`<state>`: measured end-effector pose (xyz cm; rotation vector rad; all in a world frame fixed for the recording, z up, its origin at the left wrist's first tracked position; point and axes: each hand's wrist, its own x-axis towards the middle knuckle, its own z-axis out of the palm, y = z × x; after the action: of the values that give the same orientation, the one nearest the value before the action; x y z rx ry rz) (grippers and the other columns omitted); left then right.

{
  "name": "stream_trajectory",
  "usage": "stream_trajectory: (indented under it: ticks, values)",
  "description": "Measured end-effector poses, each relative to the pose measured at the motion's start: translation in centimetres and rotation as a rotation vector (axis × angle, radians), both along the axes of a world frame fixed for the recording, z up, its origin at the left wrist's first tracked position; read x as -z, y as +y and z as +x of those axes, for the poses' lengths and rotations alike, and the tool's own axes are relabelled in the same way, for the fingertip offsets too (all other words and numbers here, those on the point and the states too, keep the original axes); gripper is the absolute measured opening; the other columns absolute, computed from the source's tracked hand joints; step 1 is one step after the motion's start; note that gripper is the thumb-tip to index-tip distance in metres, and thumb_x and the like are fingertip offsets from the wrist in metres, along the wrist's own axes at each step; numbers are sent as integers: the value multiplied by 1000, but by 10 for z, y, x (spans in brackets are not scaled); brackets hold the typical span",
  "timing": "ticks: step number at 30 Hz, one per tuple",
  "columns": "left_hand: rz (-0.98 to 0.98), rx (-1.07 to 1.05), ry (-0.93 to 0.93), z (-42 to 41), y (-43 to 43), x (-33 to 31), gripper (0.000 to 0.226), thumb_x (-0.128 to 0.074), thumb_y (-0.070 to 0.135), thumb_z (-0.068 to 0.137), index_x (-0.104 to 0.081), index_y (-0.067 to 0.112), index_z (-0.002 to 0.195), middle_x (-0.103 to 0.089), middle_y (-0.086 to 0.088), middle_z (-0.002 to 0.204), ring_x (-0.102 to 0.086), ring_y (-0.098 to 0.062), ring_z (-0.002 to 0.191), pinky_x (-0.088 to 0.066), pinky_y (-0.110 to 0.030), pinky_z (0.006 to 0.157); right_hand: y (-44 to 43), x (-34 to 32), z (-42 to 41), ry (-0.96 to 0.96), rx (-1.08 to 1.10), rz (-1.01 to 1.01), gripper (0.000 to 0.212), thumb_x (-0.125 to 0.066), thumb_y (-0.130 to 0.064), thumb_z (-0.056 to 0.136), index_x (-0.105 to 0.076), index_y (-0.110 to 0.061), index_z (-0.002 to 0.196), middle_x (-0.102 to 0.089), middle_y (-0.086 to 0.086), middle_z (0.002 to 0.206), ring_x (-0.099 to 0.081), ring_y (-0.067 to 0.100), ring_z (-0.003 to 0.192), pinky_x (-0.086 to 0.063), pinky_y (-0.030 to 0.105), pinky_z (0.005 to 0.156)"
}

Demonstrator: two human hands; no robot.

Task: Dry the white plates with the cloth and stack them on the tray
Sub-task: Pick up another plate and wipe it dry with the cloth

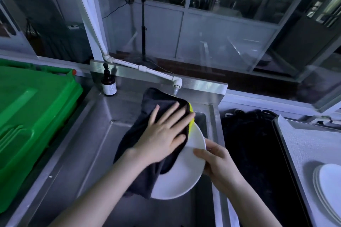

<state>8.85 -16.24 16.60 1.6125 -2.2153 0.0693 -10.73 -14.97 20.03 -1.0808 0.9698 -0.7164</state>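
Observation:
Over the steel sink [73, 153] I hold a white plate [177, 180] tilted on edge. My right hand [219, 162] grips its right rim, thumb on the face and fingers behind. A dark grey cloth [147, 131] with a yellow edge drapes over the plate's upper left. My left hand [164, 132] presses flat on the cloth with fingers spread. A stack of white plates [328, 190] lies on the tray [299, 145] at the right.
A green plastic crate [27, 116] sits left of the sink. A brown pump bottle [108, 84] stands at the sink's back ledge, beside a white tap pipe [156, 73]. A black mat [249, 153] lies between sink and tray.

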Motion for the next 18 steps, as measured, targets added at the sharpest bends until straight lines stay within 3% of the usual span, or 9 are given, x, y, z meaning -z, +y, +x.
stream_trajectory:
  ticks: [2, 5, 8, 11, 14, 16, 18]
  values:
    - [-9, -31, 64, 14, -8, -10, 59, -42, 52, 90, -33, 40, 147, -46, 7, 145, -36, -22, 142, -28, -57, 111, -2, -5, -2, 52, -45, -54, 34, -57, 2, 93, -76, -22, 109, -75, 14, 100, -71, 27, 89, -54, 47, 78]
    - [116, -44, 279, 31, -10, -19, 52, -59, 53, 85, -42, 44, 132, -57, 11, 122, -59, -21, 109, -51, -42, 87, -11, -17, -4, 171, -74, -200, 39, -54, 5, 95, -76, -24, 110, -77, 3, 93, -73, 18, 85, -57, 31, 69]
    - [215, -97, 493, 37, -9, -14, 43, -62, 60, 78, -50, 42, 115, -65, 16, 98, -63, -16, 92, -52, -41, 79, -22, -22, -6, 318, -147, -305, 33, -55, 5, 95, -73, -18, 111, -75, -5, 84, -70, 9, 77, -51, 20, 64]
    - [170, -88, 553, 35, -6, -14, 28, -73, 44, 83, -59, 35, 106, -62, 17, 76, -60, -6, 74, -52, -35, 73, -30, -19, -5, 453, -133, -398, 25, -58, -7, 97, -71, -22, 110, -75, -7, 91, -71, 12, 85, -56, 29, 73]
    - [139, 0, 481, 28, -7, -26, 30, -77, 41, 80, -58, 36, 103, -62, 17, 69, -56, -2, 66, -49, -31, 66, -31, -12, 7, 586, -158, -582, 21, -60, -18, 98, -61, -32, 83, -63, -21, 70, -54, 1, 64, -43, 20, 61]
    - [207, 97, 494, 25, -7, -30, 28, -78, 41, 79, -61, 36, 101, -66, 17, 73, -61, -6, 70, -52, -33, 70, -30, -9, 18, 661, -197, -736, 26, -60, -22, 99, -55, -26, 74, -55, -13, 65, -39, 6, 63, -37, 24, 58]
    - [253, 88, 578, 30, -8, -25, 30, -73, 47, 79, -62, 32, 102, -69, 8, 79, -64, -15, 75, -51, -36, 75, -34, -11, 18, 660, -182, -770, 21, -62, -24, 98, -61, -12, 80, -55, 3, 69, -38, 10, 65, -39, 30, 60]
